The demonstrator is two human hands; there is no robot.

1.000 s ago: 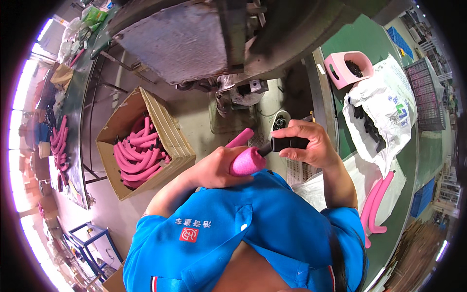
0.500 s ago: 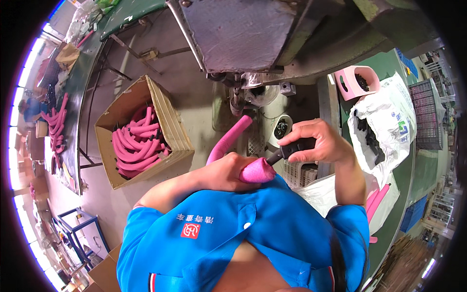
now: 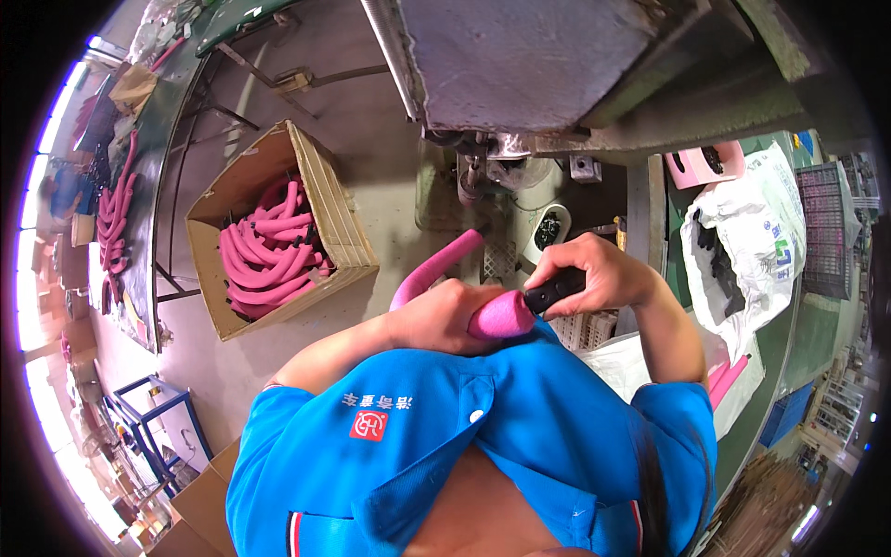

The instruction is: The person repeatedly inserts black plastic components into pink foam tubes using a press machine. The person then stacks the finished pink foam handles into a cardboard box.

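Note:
In front of my chest, my left hand [image 3: 445,314] is wrapped round a curved pink foam-covered tube [image 3: 434,271]. One end of the tube points away from me, with a dark tip. Its nearer end sticks out on the right of my fist. Pinched between thumb and fingers, a black plastic fitting [image 3: 555,291] sits in my right hand [image 3: 599,271]. The fitting meets the tube's near end; how far it reaches inside is hidden by the foam.
A cardboard box [image 3: 345,232] of pink tubes stands at left. Ahead hangs a grey metal machine [image 3: 529,65]. On the right are a white sack [image 3: 756,237] of black parts, a pink bin [image 3: 682,167] and a dark crate [image 3: 824,227]. A white dish [image 3: 538,243] holds small black pieces.
My right hand has brought the black fitting down against the tube end; its stem, visible before, no longer shows. The whole view has shifted slightly.

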